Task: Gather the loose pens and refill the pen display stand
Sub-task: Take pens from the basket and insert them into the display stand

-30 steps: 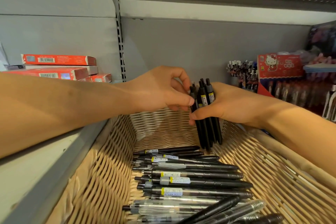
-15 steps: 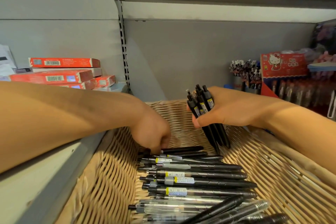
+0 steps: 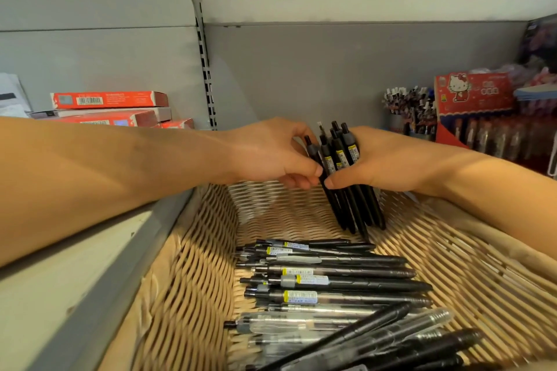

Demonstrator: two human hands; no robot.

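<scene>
- I see warm light falling from above, bright along both forearms.
- The woven tan wicker basket [image 3: 193, 280] smears with motion blur on my left.
- Shelf lines bow at the edges; the right-hand background is soft.

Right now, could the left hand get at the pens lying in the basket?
Probably yes: the left hand pinches a pen into the bundle just above the loose pens, which lie uncovered in the open basket.

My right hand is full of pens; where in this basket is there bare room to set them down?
Bare weave lies at the basket's far end, between the back wall and the loose pens, and along the left wall. The near half is crowded.
</scene>
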